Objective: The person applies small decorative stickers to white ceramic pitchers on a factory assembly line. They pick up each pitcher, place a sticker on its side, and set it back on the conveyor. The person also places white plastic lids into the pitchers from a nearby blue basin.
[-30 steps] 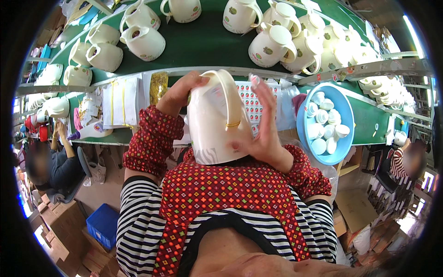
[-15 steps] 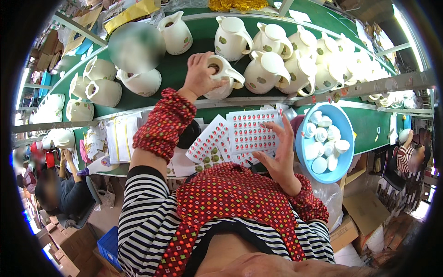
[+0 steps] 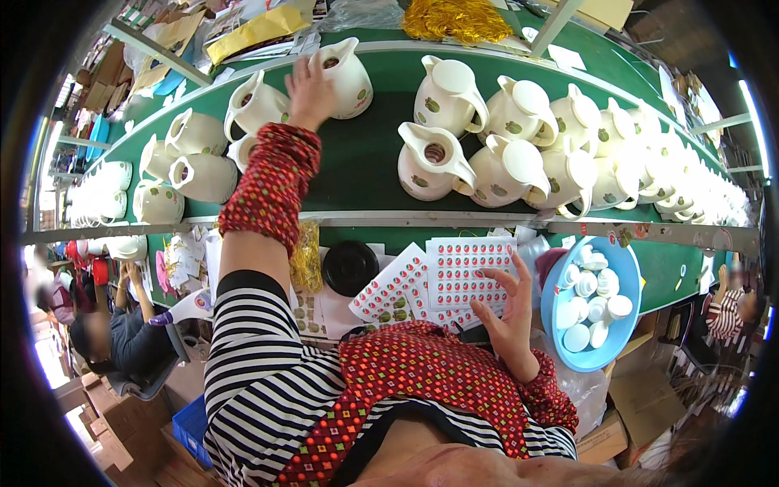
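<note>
My left hand [image 3: 311, 93] reaches over the bench with fingers apart, at the left side of a cream jug [image 3: 350, 85] without a lid. Whether it touches the jug's handle is hidden. Another lidless cream jug [image 3: 430, 166] stands at the near left end of the group of lidded jugs [image 3: 507, 166]. My right hand [image 3: 510, 316] hovers over sheets of small red round stickers [image 3: 454, 280], its thumb and index finger curved and apart. I cannot make out anything on its fingertips. A sheet of green stickers [image 3: 393, 311] lies partly beneath them.
A blue basin [image 3: 635, 284] of white lids stands right of the sheets. Beside them are a round black object [image 3: 350, 268] and gold ties [image 3: 306, 258]. A metal rail [image 3: 389, 219] crosses before the jugs. More jugs [image 3: 203, 177] stand left. Other people sit at both sides.
My left hand has let go of the jug at the near row's end and moved left and away to another jug. My right hand stays above the stickers. The view has shifted.
</note>
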Demonstrator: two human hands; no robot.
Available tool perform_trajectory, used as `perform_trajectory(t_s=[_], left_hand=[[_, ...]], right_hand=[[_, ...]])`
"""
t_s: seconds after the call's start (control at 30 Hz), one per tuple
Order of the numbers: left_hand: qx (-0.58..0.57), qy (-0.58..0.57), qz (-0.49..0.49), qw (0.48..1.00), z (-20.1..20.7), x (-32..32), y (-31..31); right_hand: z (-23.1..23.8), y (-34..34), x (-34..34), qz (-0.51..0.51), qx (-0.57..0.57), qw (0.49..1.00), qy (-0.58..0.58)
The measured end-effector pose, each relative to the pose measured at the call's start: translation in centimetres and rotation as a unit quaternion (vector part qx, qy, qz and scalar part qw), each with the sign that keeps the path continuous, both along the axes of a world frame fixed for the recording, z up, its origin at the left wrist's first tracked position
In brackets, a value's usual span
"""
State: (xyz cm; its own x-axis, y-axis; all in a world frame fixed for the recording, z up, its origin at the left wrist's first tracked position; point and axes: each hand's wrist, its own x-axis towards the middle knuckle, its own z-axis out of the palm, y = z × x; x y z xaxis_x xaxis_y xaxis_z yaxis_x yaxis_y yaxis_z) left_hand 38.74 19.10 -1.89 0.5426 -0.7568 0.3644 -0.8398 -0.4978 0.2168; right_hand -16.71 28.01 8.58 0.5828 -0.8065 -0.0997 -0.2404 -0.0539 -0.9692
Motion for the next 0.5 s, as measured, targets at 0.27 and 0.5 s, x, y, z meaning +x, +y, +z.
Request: perform_trajectory(t_s=[0.27, 0.5], left_hand=[[0.156, 0.146, -0.123, 0.969, 2.0, 2.9, 0.5], [0.163, -0.045, -0.059, 0.984, 1.4, -1.8, 2.3]], right_hand=[[0.9, -1.2, 1.1, -0.067, 0.087, 0.992, -0.058], [3.3, -3.4, 1.6, -0.130, 0.220, 0.948, -0.191]])
